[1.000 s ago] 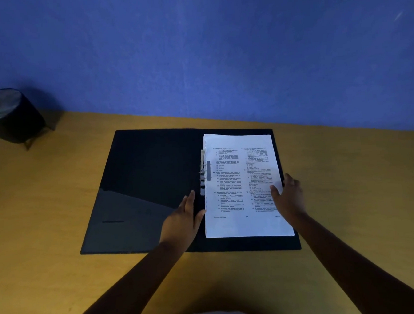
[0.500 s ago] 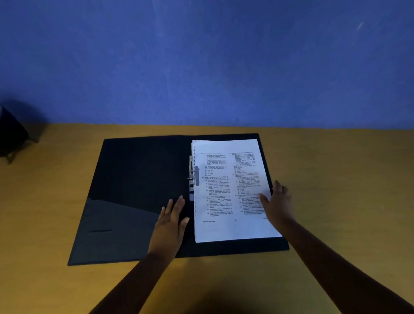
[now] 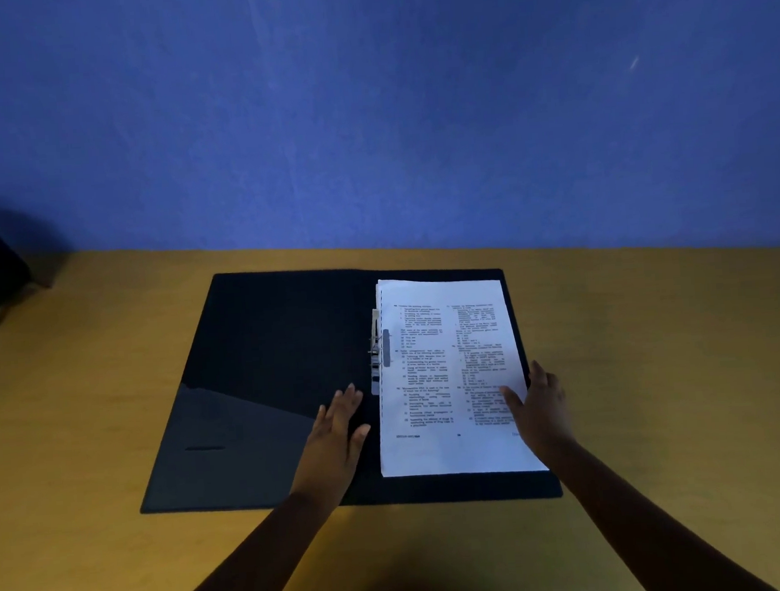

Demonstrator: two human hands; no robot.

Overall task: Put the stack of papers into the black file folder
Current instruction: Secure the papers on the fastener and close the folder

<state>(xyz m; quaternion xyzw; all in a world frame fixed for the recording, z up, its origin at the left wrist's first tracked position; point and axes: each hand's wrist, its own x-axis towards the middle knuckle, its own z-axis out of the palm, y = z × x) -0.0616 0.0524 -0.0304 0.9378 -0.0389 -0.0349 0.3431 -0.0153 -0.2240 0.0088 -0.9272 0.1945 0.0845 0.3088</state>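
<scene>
1. Papers (image 3: 449,374) lie flat on the right half of the open folder (image 3: 265,387), left edge just beside the metal clip (image 3: 376,351) at the spine. Can't tell if the sheets are under the clip or only next to it.
2. Left hand (image 3: 335,435): fingers loose & spread, grasping nothing, flat over the folder's left half near the spine.
3. Right hand (image 3: 539,411): fingers out straight, not clenched, resting on the papers' right edge toward the near corner, thumb on the sheet. No real grip seen.
4. Risk: if the clip isn't holding, a push from the right hand prob. fans the stack or skews it vs the folder.
5. Risk: right edge of the papers sits close to the folder's right edge; a slide right puts sheets over onto the table (image 3: 684,367).
6. Risk: closing the left cover w/ the stack crooked likely creases corners or leaves edges sticking out.
7. Risk: sheets butting the clip may buckle along the left edge if shoved left.
</scene>
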